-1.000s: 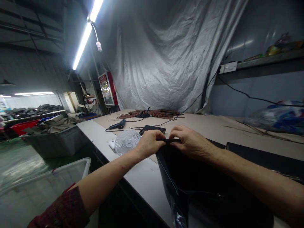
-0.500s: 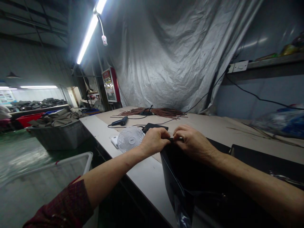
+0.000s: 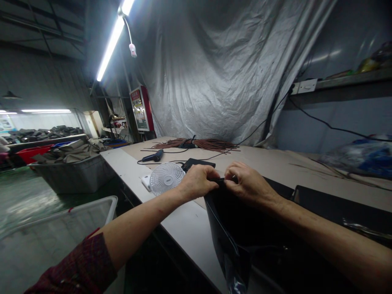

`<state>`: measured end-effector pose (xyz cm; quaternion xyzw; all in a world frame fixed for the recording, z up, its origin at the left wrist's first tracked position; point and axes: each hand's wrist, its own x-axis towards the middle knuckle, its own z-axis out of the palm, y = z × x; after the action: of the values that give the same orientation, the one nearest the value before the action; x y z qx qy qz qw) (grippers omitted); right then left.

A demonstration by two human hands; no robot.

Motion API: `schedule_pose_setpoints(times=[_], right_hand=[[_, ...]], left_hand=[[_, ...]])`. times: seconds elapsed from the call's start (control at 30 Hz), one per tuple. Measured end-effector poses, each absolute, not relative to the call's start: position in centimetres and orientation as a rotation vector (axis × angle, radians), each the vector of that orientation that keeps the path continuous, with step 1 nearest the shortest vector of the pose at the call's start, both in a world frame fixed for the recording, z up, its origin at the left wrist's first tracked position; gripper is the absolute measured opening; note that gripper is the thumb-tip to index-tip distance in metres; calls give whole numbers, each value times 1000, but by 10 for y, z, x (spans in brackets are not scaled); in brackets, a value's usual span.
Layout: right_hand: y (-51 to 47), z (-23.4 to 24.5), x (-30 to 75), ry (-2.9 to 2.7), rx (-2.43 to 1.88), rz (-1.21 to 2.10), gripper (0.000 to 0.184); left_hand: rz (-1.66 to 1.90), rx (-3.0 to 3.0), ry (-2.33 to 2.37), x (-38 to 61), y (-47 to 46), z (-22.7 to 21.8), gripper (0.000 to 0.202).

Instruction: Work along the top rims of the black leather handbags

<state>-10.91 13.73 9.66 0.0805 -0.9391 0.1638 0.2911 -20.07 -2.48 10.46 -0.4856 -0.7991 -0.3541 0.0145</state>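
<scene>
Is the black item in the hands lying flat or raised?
Raised at its held edge: the left hand and right hand pinch the black item there, its side dropping below.

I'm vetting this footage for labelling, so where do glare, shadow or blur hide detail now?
Head view, upper left: the tube light burns out to white. Head view, below the hands: the black item sinks into shadow, its inside nearly featureless. Head view, far right: the plastic-looking bundle is soft and smeared. Head view, centre: left hand and right hand read fairly clearly.
</scene>
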Motion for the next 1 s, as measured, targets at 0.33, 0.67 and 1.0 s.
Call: schedule_pose_setpoints(times=[0.33, 0.67, 1.0], right_hand=[[138, 91, -112, -2463, 320, 416, 8], [138, 123, -92, -2547, -152, 814, 33], [149, 119, -90, -2801, -227, 875, 21]], left_hand=[[-966, -1431, -2474, -200, -22, 108, 11], [-917, -1417, -2459, -205, -23, 105, 11], [-925, -1437, -2491, -200, -22, 108, 10]])
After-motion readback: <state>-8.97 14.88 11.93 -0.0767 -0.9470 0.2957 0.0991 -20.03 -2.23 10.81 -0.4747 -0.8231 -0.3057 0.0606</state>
